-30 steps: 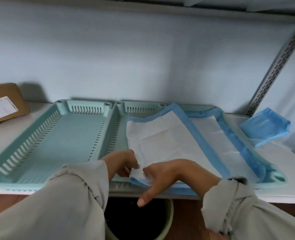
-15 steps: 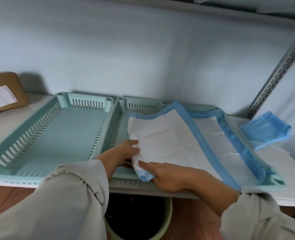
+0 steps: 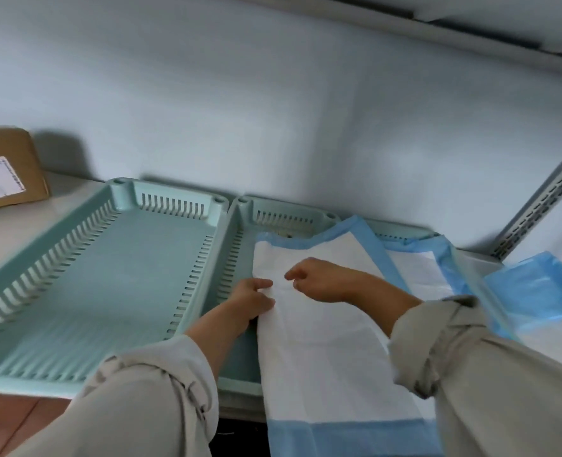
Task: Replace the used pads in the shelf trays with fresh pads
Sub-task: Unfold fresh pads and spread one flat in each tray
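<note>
Left hand [image 3: 253, 300] pinches the fresh pad's [image 3: 322, 341] left edge; right hand [image 3: 319, 282], loosely curled, rests on it. Draw the edge left across the middle tray [image 3: 237, 232], smoothing flat.

white shelf [image 3: 16, 225] with 3 mint trays [image 3: 108, 268], brown box [image 3: 6, 173], folded blue pad [image 3: 536, 288]

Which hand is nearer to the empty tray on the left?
The left hand: it holds the white pad's edge just beside the empty tray's right wall. The right hand rests farther right, on the pad.
</note>
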Demonstrator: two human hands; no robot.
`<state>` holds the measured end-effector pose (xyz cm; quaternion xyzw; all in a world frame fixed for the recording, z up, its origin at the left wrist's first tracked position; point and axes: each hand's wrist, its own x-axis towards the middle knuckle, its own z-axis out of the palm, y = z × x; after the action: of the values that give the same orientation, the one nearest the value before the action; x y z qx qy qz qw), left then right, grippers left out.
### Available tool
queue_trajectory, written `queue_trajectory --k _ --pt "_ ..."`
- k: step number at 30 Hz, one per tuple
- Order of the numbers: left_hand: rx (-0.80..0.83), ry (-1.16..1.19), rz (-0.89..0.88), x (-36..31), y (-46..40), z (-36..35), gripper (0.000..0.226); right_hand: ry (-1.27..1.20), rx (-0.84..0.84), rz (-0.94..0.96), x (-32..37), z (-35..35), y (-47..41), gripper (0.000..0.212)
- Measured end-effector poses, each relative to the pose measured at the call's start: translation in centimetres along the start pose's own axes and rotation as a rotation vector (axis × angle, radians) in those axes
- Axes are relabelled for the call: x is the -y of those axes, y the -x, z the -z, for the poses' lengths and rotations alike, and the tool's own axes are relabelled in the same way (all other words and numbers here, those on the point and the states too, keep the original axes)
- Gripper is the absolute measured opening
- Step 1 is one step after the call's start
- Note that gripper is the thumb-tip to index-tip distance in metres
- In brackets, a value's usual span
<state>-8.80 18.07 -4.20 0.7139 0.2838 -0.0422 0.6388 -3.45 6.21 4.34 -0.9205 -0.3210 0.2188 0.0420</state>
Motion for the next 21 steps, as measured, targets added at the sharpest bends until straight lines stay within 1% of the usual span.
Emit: queue_trajectory --k 1,3,5,7,9,10,13,14,15,17,19,21 --pt "0.004 0.003 -0.002 0.0 -0.3 -0.2 0.051 0.017 -0.013 -0.011 -0.3 -0.8 -1.3 0.046" --pt "-0.025 -0.01 -0.015 0.1 -1.1 -0.3 0.054 0.05 0.077 -0.033 -1.0 -2.8 -3.6 0.054" --pt "-0.129 -0.071 -0.047 0.1 -1.6 -0.2 0.055 0.081 0.156 -0.088 -2.1 -4.4 -4.7 0.06" --pt "-0.212 -0.141 -0.078 0.2 -2.1 0.1 0.052 0.109 0.134 -0.16 -3.3 -5.5 -5.7 0.062" --pt "-0.202 -0.167 -0.085 0.1 -2.6 0.3 0.055 0.116 0.084 -0.186 -3.7 -5.9 -6.3 0.062" --pt "-0.184 -0.163 -0.083 -0.1 -3.0 0.4 0.057 0.114 0.077 -0.161 -3.7 -6.0 -6.6 0.063" --pt "-0.147 -0.158 -0.088 -0.6 -3.8 0.5 0.057 0.124 0.158 -0.042 -3.2 -5.7 -7.1 0.066" --pt "-0.13 -0.173 -0.085 -0.7 -3.8 0.5 0.058 0.12 0.149 -0.038 -3.1 -5.4 -7.2 0.066" --pt "-0.112 -0.189 -0.084 -0.8 -3.8 0.5 0.059 0.099 0.102 -0.051 -3.1 -5.1 -7.2 0.064" --pt "-0.082 -0.212 -0.09 -1.0 -3.7 0.3 0.061 0.055 -0.054 -0.095 -3.6 -4.5 -6.7 0.059" --pt "-0.096 -0.228 -0.086 -1.3 -3.5 0.4 0.058 0.086 -0.182 -0.142 -4.4 -3.7 -5.8 0.057" --pt "-0.114 -0.284 -0.08 -1.6 -3.0 0.4 0.055 0.14 -0.301 -0.253 -5.6 -3.0 -4.1 0.061"
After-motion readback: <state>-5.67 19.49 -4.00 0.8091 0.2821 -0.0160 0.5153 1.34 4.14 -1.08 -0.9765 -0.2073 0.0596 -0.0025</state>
